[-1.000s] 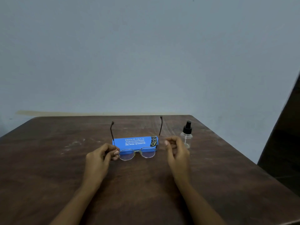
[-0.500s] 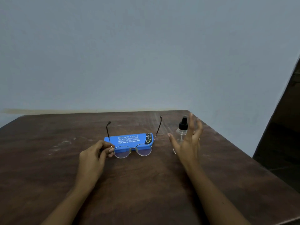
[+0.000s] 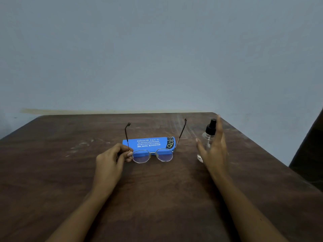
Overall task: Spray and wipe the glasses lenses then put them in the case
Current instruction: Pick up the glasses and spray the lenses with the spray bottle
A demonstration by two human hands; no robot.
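Thin-framed glasses (image 3: 153, 155) with round lenses stand unfolded on the brown table, arms pointing away from me. My left hand (image 3: 111, 158) pinches them at the left hinge. Between the arms, just behind the lenses, lies a closed blue case (image 3: 148, 144) with white print. A small clear spray bottle (image 3: 208, 137) with a black pump top stands upright to the right. My right hand (image 3: 214, 151) is open with spread fingers, right against the bottle's near side and partly covering it; it does not grip the bottle.
The dark wooden table (image 3: 157, 198) ends at a grey-blue wall behind. Its right edge runs diagonally close to the bottle, with a dark object (image 3: 311, 154) beyond it. No cloth is in sight.
My right hand has let go of the glasses' right side and moved right to the spray bottle, opening its fingers. The left hand keeps its hold on the frame.
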